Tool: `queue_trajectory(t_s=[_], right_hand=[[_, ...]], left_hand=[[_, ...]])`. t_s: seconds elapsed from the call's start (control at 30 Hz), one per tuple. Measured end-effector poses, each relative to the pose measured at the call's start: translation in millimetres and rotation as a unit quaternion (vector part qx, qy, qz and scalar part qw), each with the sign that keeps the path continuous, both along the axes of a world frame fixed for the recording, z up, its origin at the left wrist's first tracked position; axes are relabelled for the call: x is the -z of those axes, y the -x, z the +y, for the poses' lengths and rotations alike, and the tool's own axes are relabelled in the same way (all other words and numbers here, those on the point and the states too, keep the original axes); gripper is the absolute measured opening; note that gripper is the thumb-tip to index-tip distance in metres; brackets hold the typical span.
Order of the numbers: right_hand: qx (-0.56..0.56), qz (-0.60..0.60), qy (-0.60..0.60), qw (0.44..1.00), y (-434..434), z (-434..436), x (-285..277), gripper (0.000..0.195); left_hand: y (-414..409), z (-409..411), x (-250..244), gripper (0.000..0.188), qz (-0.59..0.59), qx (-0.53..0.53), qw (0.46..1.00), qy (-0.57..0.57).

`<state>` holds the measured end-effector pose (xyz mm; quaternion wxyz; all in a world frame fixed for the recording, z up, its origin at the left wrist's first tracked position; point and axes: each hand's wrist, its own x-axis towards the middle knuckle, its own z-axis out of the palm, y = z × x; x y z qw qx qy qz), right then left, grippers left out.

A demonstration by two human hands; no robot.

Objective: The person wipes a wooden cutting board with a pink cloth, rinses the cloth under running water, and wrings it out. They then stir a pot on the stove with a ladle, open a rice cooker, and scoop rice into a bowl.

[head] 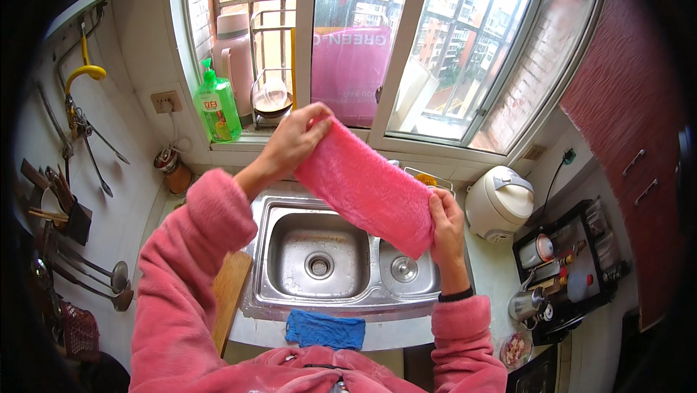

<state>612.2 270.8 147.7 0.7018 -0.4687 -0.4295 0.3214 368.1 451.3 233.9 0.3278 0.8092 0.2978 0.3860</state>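
Observation:
A pink fluffy cleaning cloth (367, 186) is stretched between my two hands, slanting down to the right above the sink. My left hand (298, 134) pinches its upper left corner, raised in front of the window. At the lower right end, my right hand (447, 221) grips the other edge. Below the cloth lies a stainless steel double-bowl sink (318, 249), wet with drops, with a drain strainer (319, 265) in the larger bowl. Part of the smaller bowl is hidden by the cloth. On the counter's front edge rests a folded blue cloth (325, 329).
A wooden cutting board (230, 292) lies left of the sink. Green dish soap (218, 107) and a pink thermos (234, 61) stand by the window. To the right are a rice cooker (501, 202), a black rack (572, 268) and a metal pot (527, 304). Ladles (121, 284) hang left.

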Motion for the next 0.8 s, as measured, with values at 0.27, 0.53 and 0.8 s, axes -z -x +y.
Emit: queue_trajectory(t_s=[0.27, 0.53, 0.8], right_hand=[[-0.035, 0.171, 0.055, 0.983, -29.8, 52.9, 74.3, 0.024], [-0.023, 0.084, 0.136, 0.987, -4.2, 37.8, 82.8, 0.021], [0.013, 0.149, 0.112, 0.982, -4.7, 56.3, 100.0, 0.018]], left_hand=[[-47.8, 54.9, 27.0, 0.054, 0.354, -0.113, 0.928, -0.02], [-60.6, 0.1, 76.9, 0.048, 0.144, 0.068, 0.987, 0.002], [-91.6, -7.4, 100.2, 0.044, 0.112, 0.074, 0.989, 0.064]])
